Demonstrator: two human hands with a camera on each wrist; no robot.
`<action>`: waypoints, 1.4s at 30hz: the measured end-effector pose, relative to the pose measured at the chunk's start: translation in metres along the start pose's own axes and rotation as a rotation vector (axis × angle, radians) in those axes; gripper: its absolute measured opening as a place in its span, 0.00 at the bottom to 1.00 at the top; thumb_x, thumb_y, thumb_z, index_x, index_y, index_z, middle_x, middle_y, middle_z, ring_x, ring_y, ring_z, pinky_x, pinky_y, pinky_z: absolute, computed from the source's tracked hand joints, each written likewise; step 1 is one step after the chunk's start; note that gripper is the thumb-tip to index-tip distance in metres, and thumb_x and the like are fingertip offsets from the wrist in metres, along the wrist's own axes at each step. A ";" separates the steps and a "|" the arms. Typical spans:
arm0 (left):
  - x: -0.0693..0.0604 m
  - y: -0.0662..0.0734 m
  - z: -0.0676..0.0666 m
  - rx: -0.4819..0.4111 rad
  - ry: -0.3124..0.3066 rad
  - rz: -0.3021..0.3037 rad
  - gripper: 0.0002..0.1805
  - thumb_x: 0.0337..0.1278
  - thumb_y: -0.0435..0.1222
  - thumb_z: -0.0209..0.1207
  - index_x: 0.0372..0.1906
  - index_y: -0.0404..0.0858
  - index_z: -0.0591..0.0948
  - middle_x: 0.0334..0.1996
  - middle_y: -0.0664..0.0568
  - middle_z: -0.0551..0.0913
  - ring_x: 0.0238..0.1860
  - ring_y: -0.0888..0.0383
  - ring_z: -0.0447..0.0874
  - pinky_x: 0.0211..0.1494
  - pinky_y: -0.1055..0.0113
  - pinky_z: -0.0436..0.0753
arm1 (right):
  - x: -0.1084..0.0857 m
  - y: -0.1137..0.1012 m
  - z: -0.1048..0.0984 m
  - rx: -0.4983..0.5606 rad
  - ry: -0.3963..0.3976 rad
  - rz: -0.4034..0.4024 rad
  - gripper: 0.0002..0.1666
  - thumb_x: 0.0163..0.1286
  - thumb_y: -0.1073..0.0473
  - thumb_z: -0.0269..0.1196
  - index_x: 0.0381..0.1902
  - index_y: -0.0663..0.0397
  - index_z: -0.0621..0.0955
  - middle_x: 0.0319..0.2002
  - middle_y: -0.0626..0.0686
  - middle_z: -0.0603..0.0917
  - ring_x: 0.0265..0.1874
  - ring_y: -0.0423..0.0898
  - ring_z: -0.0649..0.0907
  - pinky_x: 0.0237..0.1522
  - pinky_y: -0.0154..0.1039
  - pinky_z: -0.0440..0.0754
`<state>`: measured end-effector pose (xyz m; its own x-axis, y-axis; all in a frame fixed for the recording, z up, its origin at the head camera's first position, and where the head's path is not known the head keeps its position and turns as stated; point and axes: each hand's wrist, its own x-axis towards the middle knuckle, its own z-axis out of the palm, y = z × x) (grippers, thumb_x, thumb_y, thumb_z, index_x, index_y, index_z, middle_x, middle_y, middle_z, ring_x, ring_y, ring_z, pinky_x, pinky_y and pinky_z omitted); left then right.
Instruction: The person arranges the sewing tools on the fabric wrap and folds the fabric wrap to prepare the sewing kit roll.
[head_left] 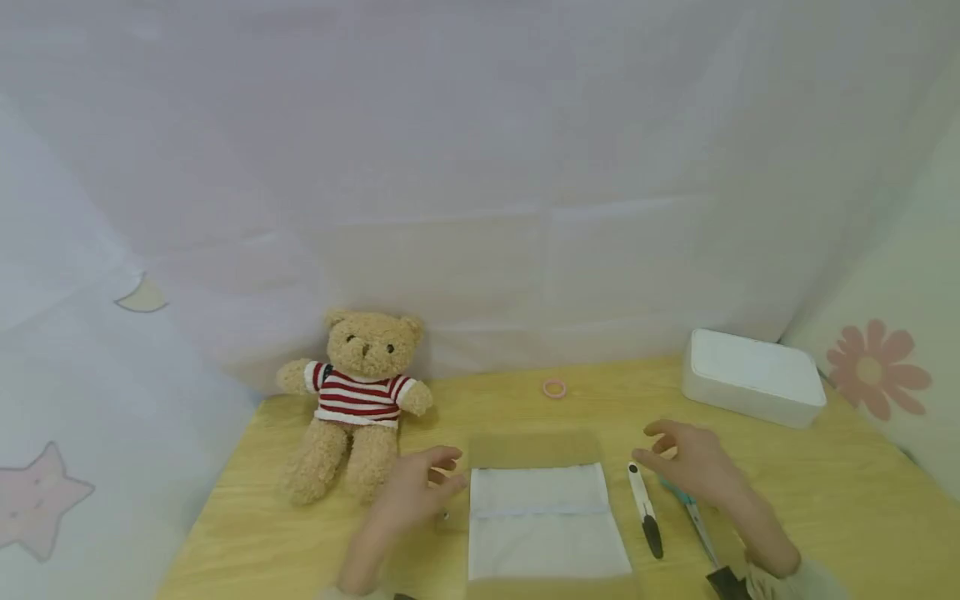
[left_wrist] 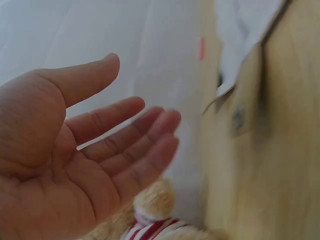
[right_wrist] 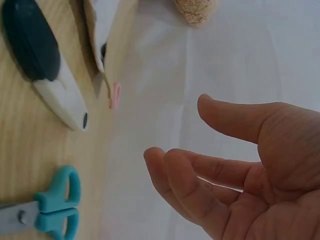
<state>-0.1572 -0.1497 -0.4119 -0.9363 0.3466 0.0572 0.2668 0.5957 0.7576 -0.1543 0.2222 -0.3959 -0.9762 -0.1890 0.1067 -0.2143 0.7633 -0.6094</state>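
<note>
- material [head_left: 547, 546], white and flat with a pale bluish band across it, lay on the near part of the wooden table [head_left: 855, 500], between the two hands; a tan panel [head_left: 534, 450] showed past its far edge;
- left hand [head_left: 414, 493] hung just beside the material's left edge, bare-palmed, its thumb well apart from the other fingers, which were nearly straight; the left wrist view showed a gap between hand and material;
- small tab [head_left: 445, 517] with a metallic-looking dot stuck out at the material's left side, near the left hand; it was blurred;
- right hand [head_left: 693, 461] hung beyond the material's right side, bare-palmed, thumb apart from loosely bent fingers; it partly covered the scissors' handles in the head view, yet stood apart from them in the right wrist view;
- scissors [head_left: 701, 529] lay with teal handles away from the person and blades pointing near;
- cutter [head_left: 645, 510], white with a black near end, lay between material and scissors, touching neither;
- teddy bear [head_left: 360, 404] sat at the table's far left in a red-and-white striped top, before a white curtain [head_left: 480, 208];
- pink ring [head_left: 554, 396] lay flat beyond the material; white box [head_left: 753, 400] stood at the far right, near a printed flower [head_left: 870, 371]
</note>
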 end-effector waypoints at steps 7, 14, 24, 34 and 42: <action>0.014 -0.012 0.026 -0.020 -0.105 0.116 0.10 0.52 0.30 0.65 0.40 0.32 0.82 0.31 0.53 0.83 0.33 0.58 0.81 0.37 0.68 0.79 | -0.012 0.012 0.024 0.064 -0.168 0.103 0.20 0.60 0.56 0.68 0.41 0.69 0.79 0.28 0.52 0.82 0.25 0.45 0.81 0.27 0.40 0.81; 0.015 -0.019 0.035 -0.030 -0.083 0.123 0.09 0.46 0.28 0.68 0.36 0.32 0.82 0.30 0.49 0.83 0.32 0.55 0.81 0.37 0.65 0.81 | -0.020 0.019 0.038 -0.028 -0.135 0.184 0.18 0.56 0.55 0.71 0.32 0.61 0.75 0.26 0.50 0.75 0.27 0.46 0.74 0.29 0.39 0.75; 0.015 -0.023 0.037 -0.029 -0.095 0.113 0.09 0.46 0.28 0.68 0.35 0.32 0.82 0.30 0.49 0.82 0.31 0.57 0.80 0.36 0.67 0.79 | -0.011 0.018 0.049 -0.080 -0.117 0.220 0.25 0.52 0.59 0.70 0.07 0.51 0.67 0.07 0.41 0.61 0.09 0.36 0.59 0.14 0.26 0.55; 0.013 -0.022 0.037 -0.022 -0.114 0.107 0.07 0.49 0.29 0.67 0.35 0.32 0.82 0.30 0.49 0.81 0.31 0.59 0.78 0.36 0.70 0.77 | -0.009 0.007 0.051 -0.123 -0.118 0.282 0.19 0.47 0.62 0.70 0.09 0.51 0.70 0.08 0.43 0.64 0.10 0.37 0.62 0.14 0.28 0.55; 0.013 -0.022 0.036 -0.027 -0.130 0.094 0.08 0.45 0.26 0.67 0.34 0.32 0.82 0.29 0.49 0.81 0.30 0.59 0.77 0.35 0.70 0.77 | -0.011 0.002 0.054 -0.102 -0.122 0.272 0.16 0.43 0.66 0.66 0.10 0.51 0.68 0.08 0.44 0.66 0.10 0.37 0.61 0.13 0.28 0.56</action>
<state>-0.1670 -0.1316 -0.4512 -0.8695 0.4918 0.0447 0.3435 0.5373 0.7703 -0.1426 0.1926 -0.4404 -0.9882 -0.0374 -0.1488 0.0461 0.8529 -0.5201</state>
